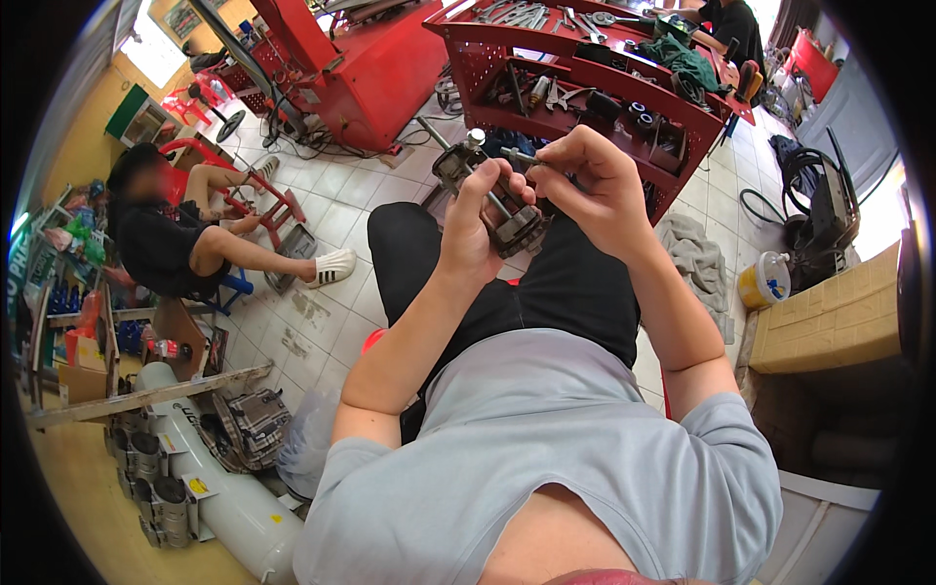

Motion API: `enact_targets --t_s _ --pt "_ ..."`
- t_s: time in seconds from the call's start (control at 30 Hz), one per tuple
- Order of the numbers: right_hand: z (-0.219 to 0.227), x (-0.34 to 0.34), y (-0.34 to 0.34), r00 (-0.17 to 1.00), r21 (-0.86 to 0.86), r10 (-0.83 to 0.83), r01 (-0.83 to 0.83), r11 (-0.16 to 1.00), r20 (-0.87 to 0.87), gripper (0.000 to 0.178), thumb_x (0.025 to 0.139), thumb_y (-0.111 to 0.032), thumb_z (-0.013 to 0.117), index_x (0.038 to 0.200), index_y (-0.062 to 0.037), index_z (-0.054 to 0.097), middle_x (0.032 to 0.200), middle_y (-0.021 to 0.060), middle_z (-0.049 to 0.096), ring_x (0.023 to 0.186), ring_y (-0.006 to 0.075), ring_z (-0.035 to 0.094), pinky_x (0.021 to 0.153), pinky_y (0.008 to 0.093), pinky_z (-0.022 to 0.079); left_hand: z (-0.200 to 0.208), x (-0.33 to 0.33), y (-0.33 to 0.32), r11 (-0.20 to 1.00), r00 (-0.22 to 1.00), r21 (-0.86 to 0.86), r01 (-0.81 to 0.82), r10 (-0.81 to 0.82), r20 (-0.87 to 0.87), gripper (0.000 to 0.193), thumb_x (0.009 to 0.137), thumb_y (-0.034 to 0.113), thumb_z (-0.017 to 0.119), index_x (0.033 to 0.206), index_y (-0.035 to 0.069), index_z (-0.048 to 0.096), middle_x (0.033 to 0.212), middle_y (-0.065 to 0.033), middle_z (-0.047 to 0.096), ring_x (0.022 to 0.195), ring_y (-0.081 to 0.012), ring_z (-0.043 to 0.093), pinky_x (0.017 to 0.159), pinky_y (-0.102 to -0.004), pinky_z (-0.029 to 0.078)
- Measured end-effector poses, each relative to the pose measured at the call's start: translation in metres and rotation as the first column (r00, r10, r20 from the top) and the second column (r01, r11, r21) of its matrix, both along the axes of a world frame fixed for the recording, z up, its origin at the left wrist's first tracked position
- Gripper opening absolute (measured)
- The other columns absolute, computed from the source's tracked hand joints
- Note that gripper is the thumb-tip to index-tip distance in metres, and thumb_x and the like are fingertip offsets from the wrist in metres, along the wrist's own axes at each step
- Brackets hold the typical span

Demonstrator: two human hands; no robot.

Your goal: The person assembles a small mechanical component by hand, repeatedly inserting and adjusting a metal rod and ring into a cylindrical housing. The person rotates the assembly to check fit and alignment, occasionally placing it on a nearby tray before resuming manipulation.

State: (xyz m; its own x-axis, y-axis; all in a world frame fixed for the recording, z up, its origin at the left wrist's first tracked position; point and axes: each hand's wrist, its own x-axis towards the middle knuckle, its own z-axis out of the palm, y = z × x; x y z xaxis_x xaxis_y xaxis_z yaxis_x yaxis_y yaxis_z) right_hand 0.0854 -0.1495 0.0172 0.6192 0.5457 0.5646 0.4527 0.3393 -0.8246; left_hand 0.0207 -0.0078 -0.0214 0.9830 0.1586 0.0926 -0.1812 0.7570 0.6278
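Note:
My left hand (470, 226) is wrapped round a dark metal assembly (509, 228), held above my lap. A silver rod crosses the assembly, and a thin rod and a round silver bolt head (475, 137) stick out at its far left end. My right hand (597, 190) pinches a short silver bolt-like pin (517, 154) at the far right side of the assembly. Its thumb and forefinger meet there, close to my left fingertips. The fingers partly hide the assembly, so its exact kind cannot be made out.
A red tool cart (575, 54) with wrenches stands ahead, beside a red machine (366, 93). To the left, another person (161, 229) sits on a low blue stool. A grey cloth (697, 268), a yellow-filled tub (763, 283) and a cardboard box (829, 317) lie to the right.

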Motion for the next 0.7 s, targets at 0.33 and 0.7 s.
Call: enact_targets --t_s 0.33,0.7 --pt "0.000 -0.005 -0.007 0.973 0.195 0.212 -0.192 0.962 -0.089 0.010 0.086 0.004 0.062 0.089 0.0023 0.053 0.086 0.0059 0.063 0.081 0.0076 0.060 0.066 0.0214 0.049 -0.006 0.003 -0.002 0.989 1.000 0.150 0.006 -0.004 -0.017 0.014 0.088 0.015 0.065 0.095 0.006 0.059 0.081 -0.0044 0.062 0.071 -0.0132 0.063 0.063 -0.0273 0.054" --pt "-0.003 0.009 -0.001 0.984 -0.033 0.139 -0.144 0.989 -0.107 0.014 0.085 -0.001 0.063 0.098 0.0029 0.056 0.087 0.0061 0.065 0.084 0.0086 0.063 0.074 0.0242 0.050 0.011 -0.003 0.011 0.974 0.984 0.146 -0.173 0.164 0.069 0.012 0.089 0.010 0.064 0.097 0.007 0.057 0.082 -0.0043 0.061 0.076 -0.0126 0.063 0.067 -0.0278 0.054"
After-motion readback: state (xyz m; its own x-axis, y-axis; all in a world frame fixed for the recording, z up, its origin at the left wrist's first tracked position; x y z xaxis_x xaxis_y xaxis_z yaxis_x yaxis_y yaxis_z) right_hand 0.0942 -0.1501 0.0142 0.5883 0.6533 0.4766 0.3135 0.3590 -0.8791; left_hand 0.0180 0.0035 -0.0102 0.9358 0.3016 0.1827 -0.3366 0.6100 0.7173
